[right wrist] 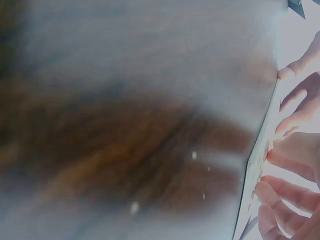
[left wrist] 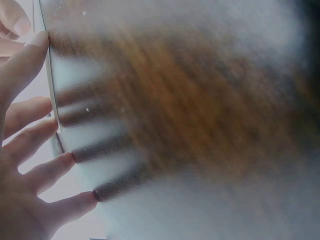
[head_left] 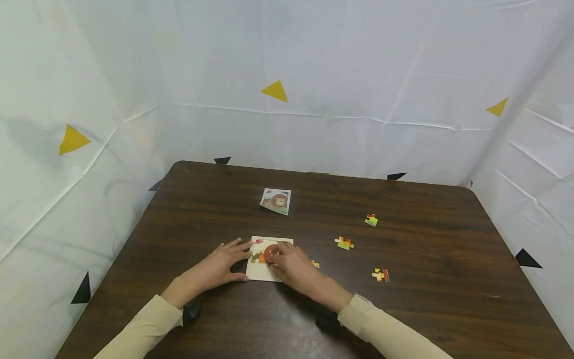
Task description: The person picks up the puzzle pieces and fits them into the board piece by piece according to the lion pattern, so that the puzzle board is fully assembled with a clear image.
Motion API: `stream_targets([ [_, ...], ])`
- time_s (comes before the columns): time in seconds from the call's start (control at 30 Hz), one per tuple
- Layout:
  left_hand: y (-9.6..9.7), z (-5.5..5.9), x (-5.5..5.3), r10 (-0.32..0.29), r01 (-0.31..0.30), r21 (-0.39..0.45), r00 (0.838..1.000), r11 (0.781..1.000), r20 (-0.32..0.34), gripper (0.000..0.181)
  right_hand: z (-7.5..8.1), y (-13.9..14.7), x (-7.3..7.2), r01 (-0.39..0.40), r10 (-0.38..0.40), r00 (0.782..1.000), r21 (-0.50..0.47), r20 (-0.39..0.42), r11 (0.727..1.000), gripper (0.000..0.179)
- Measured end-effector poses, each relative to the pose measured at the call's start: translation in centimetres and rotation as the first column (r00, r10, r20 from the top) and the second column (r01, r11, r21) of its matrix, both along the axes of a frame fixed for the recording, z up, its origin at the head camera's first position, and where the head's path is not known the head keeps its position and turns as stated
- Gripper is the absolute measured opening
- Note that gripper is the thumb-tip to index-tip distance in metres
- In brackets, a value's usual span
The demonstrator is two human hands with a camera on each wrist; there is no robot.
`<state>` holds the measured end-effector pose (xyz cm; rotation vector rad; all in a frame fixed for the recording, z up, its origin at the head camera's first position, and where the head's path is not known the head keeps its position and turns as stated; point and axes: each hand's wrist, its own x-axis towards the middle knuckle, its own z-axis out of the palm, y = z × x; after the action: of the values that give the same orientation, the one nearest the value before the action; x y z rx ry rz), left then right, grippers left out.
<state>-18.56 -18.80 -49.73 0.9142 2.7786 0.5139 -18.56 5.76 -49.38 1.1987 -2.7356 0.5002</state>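
A small pale puzzle board (head_left: 262,272) lies flat on the dark wooden table, its upper part filled with a lion picture (head_left: 257,248). My left hand (head_left: 222,264) rests at the board's left side with fingers spread, index finger and thumb right at its edge. In the left wrist view the fingertips (left wrist: 67,158) touch the tabletop and board edge. Over the upper right of the board, my right hand (head_left: 293,265) bends its fingers and pinches a brown-red lion-face puzzle piece (head_left: 269,252), mostly hidden beneath them. The right wrist view shows its fingertips (right wrist: 264,190) close to the board.
Loose puzzle pieces lie to the right: a green one (head_left: 371,220), an orange-green one (head_left: 344,243), a yellow-red one (head_left: 380,274), and a small yellow one (head_left: 316,264) partly behind the right hand. A lion picture card (head_left: 276,201) lies beyond the board. White sheeting (head_left: 341,60) surrounds the table.
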Motion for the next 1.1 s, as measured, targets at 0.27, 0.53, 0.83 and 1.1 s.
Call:
stream_targets([
  [0.27,0.1,-0.3,0.2,-0.002,0.002,0.029,1.000,1.000,0.012,0.062,0.6,2.8,-1.1,-0.049,0.047,0.999,-0.080,-0.025,0.996,0.030],
  [0.53,0.0,-0.3,0.1,0.010,-0.009,0.015,1.000,1.000,-0.004,0.062,3.1,8.2,-3.2,0.088,-0.120,0.985,-0.234,-0.126,0.968,0.033],
  [0.83,0.0,-0.2,0.1,0.006,-0.006,0.013,1.000,1.000,-0.005,0.062,3.6,11.9,-3.9,0.210,-0.246,0.964,-0.278,-0.101,0.937,0.037],
  [1.1,0.0,0.0,0.0,0.021,-0.022,0.009,0.999,1.000,0.027,0.062,3.3,14.4,-4.4,0.308,-0.337,0.940,-0.280,-0.061,0.909,0.039],
])
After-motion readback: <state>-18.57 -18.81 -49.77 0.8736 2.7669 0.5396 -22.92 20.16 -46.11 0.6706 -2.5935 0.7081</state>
